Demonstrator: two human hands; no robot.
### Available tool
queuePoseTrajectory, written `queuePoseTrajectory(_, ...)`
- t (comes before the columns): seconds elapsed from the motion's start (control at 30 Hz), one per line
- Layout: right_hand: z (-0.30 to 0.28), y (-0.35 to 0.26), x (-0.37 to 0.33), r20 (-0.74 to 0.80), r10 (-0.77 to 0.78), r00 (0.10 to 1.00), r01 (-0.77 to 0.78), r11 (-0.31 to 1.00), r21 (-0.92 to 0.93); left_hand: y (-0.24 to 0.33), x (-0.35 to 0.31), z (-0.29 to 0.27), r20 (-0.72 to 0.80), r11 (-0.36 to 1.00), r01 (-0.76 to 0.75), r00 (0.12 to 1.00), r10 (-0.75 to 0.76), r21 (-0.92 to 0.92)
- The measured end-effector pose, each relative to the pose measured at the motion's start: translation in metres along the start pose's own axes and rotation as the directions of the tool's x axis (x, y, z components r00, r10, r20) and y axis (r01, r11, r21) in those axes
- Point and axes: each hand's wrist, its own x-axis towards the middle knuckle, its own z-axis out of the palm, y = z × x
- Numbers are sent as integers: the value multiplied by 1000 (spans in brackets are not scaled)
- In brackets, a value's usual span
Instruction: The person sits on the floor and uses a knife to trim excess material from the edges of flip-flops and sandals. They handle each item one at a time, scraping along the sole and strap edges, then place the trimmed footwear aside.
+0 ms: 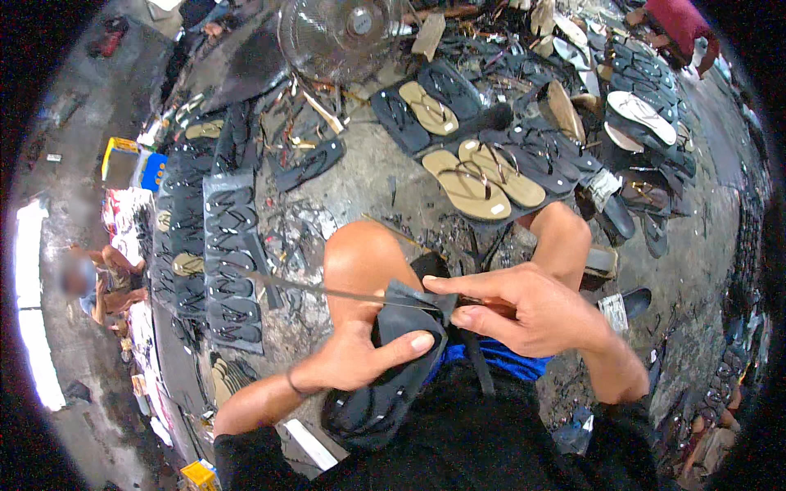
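My left hand [360, 352] is closed around a black flip-flop [385, 372], with the thumb pressed flat on its upper face. The flip-flop lies tilted over my lap, its end turned up between my hands. A long thin knife blade [327, 290] crosses over that end and runs out to the left. My right hand [524, 311] is closed at the blade's right end, index finger and thumb at the sole's edge; the palm hides most of the grip. A narrow black strip [479, 364] hangs below the right fingers.
Two tan flip-flops [467, 188] lie on black ones ahead of my knees. Rows of black flip-flops [232, 262] stand at left. A fan [340, 37] is at the far side, with dark scraps [491, 61] nearby. Another person [115, 282] sits at far left.
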Motion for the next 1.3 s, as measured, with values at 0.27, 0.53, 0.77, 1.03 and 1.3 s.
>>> queuePoseTrajectory(0.27, 64, 24, -19, -513, -152, 845, 193, 981, 28, 11, -32, 55, 223, 780, -14, 955, 195, -625)
queuePoseTrajectory(0.53, 111, 56, -26, -750, -269, 604, 158, 963, -218, -62, 30, 71, -489, 196, -450, 831, -266, -871)
queuePoseTrajectory(0.77, 126, 61, -61, -749, 30, 662, -9, 999, 32, -74, 16, 98, -436, 309, -335, 824, -363, -890)
queuePoseTrajectory(1.03, 133, 73, -107, -679, 86, 729, -144, 989, -29, -94, 8, 86, -379, 243, -299, 817, -434, -923)
queuePoseTrajectory(1.3, 163, 92, -141, -634, 31, 773, -142, 982, -124, -100, 8, 87, -407, 296, -291, 766, -497, -910)
